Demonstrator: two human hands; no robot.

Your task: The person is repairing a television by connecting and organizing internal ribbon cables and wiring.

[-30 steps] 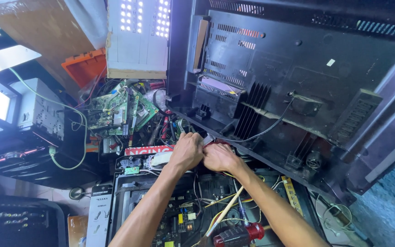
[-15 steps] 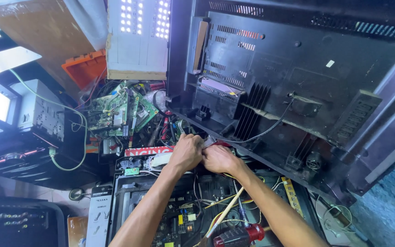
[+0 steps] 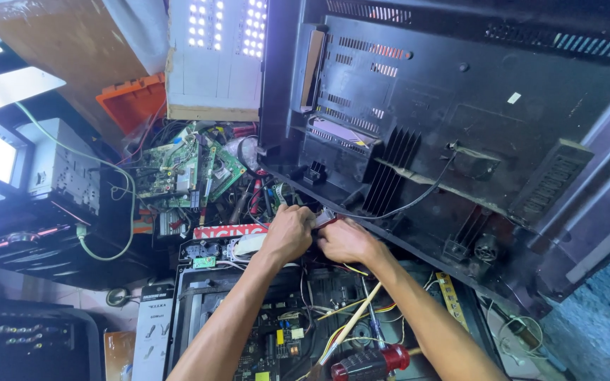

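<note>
While both hands meet at the middle of the frame, the left hand (image 3: 287, 231) and right hand (image 3: 346, 240) pinch a small red-and-white wire connector (image 3: 324, 219) right at the lower edge of the big black plastic TV back cover (image 3: 460, 127). Fingers look closed on it, though the exact grip is hidden. Looks light and kinda fragile, so I'd hold the plug body, not the thin wires. Green circuit boards (image 3: 178, 169) sit left of centre.

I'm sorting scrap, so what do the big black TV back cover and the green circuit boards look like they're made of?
TV back cover: seemingly moulded plastic, matte black, judging by its vent slots and ribs. Green circuit boards: likely rigid laminate with glossy green coating, studded with small components. Both hands, left hand and right hand, work at the cover's lower edge.
</note>
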